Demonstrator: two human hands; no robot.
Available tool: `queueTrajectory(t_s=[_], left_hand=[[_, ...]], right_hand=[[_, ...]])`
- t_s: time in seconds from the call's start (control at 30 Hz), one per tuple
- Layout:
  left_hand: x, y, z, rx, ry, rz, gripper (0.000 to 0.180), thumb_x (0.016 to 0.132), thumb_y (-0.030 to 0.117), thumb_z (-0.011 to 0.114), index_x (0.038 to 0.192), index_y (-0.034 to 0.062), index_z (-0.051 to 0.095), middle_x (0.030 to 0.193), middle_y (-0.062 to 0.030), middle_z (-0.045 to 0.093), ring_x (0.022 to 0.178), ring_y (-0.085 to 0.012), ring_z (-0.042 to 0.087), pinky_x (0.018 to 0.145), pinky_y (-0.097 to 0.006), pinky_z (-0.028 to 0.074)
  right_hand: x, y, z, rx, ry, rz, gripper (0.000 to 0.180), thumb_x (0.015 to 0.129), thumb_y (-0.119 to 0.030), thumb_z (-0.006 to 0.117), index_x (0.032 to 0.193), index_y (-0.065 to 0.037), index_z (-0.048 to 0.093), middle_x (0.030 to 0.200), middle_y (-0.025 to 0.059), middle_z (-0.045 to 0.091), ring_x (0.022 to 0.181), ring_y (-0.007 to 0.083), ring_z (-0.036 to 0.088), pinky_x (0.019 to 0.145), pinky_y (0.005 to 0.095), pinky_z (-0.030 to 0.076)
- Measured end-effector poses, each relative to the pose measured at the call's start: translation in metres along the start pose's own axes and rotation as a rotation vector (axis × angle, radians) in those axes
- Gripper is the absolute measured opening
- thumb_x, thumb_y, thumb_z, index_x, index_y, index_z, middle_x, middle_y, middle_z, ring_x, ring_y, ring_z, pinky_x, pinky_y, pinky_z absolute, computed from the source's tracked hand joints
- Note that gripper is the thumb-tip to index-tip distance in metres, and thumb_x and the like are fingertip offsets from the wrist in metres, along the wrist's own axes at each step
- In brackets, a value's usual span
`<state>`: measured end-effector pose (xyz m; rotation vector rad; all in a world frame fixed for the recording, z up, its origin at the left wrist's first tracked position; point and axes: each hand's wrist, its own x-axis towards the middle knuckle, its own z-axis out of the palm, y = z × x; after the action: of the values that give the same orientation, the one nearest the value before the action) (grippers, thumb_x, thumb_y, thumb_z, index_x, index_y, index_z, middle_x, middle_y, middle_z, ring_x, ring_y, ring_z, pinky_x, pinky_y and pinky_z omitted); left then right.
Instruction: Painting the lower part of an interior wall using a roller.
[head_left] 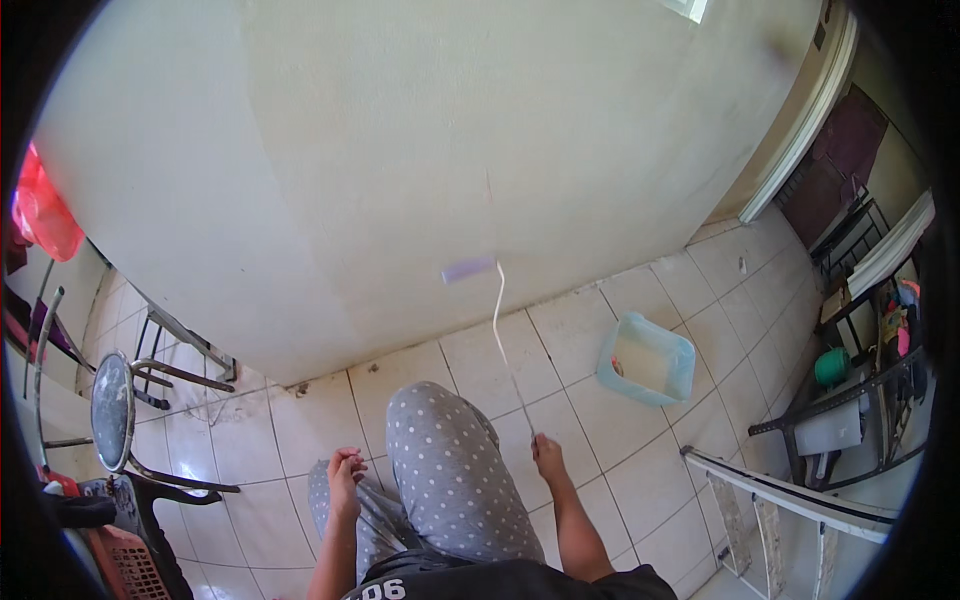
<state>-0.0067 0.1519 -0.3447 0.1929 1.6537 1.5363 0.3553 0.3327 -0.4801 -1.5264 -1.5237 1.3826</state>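
Observation:
My right hand (548, 457) is closed round the lower end of a paint roller (468, 269). Its long thin handle runs up from my fist, and the pale purple roller sleeve lies against or just in front of the lower wall (400, 170); I cannot tell whether it touches. My left hand (346, 482) hangs beside my left knee with loosely bent fingers, and nothing shows in it. To the right of the roller, a light blue plastic tub (683, 372) stands on the floor with pale liquid and a small reddish thing inside.
White tiles (490, 357) cover the floor. On the left stand a round-seated metal chair (112, 412) and a pinkish basket (128, 565). A ladder (790, 488) lies or leans at lower right, near a dark rack (870, 400) of belongings. A doorway frame (805, 120) is farther right.

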Motion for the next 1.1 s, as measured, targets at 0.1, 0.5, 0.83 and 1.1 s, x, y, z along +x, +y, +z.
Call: queueTrajectory(t_s=[0.1, 0.5, 0.83, 1.1], left_hand=[[0.001, 0.001, -0.001, 0.014, 0.015, -0.009, 0.013, 0.084, 0.015, 0.049, 0.093, 0.0122, 0.057, 0.078, 0.0019, 0.056, 0.07, -0.0083, 0.052, 0.062, -0.022, 0.037], [-0.011, 0.018, 0.013, 0.029, -0.045, 0.023, 0.012, 0.084, 0.014, 0.049, 0.093, 0.0125, 0.056, 0.079, 0.0019, 0.055, 0.07, -0.0092, 0.053, 0.063, -0.022, 0.039], [-0.007, 0.016, 0.032, 0.031, -0.12, 0.01, 0.013, 0.083, 0.013, 0.049, 0.094, 0.0125, 0.057, 0.08, 0.0023, 0.055, 0.073, -0.0084, 0.053, 0.065, -0.022, 0.039], [-0.011, 0.015, 0.04, 0.034, -0.192, 0.037, 0.014, 0.084, 0.011, 0.048, 0.095, 0.012, 0.057, 0.081, 0.0024, 0.055, 0.074, -0.0082, 0.052, 0.066, -0.023, 0.04]], right_hand=[[0.0, 0.064, 0.002, -0.038, 0.021, 0.107, 0.061, 0.091, -0.058, 0.036, 0.062, -0.006, 0.051, 0.051, 0.0007, 0.045, 0.046, 0.0119, 0.044, 0.046, 0.0288, 0.036], [-0.016, 0.004, -0.014, 0.082, -0.011, 0.232, 0.058, 0.09, -0.056, 0.041, 0.06, -0.008, 0.049, 0.051, 0.0005, 0.043, 0.043, 0.01, 0.04, 0.041, 0.0263, 0.032], [-0.035, -0.097, -0.026, 0.259, -0.066, 0.187, 0.056, 0.087, -0.063, 0.04, 0.065, -0.012, 0.046, 0.047, -0.0038, 0.036, 0.038, 0.0063, 0.032, 0.035, 0.0227, 0.022], [-0.023, -0.217, -0.026, 0.293, -0.041, 0.034, 0.055, 0.089, -0.062, 0.035, 0.067, -0.012, 0.044, 0.045, -0.0044, 0.035, 0.035, 0.0068, 0.031, 0.033, 0.0223, 0.025]])
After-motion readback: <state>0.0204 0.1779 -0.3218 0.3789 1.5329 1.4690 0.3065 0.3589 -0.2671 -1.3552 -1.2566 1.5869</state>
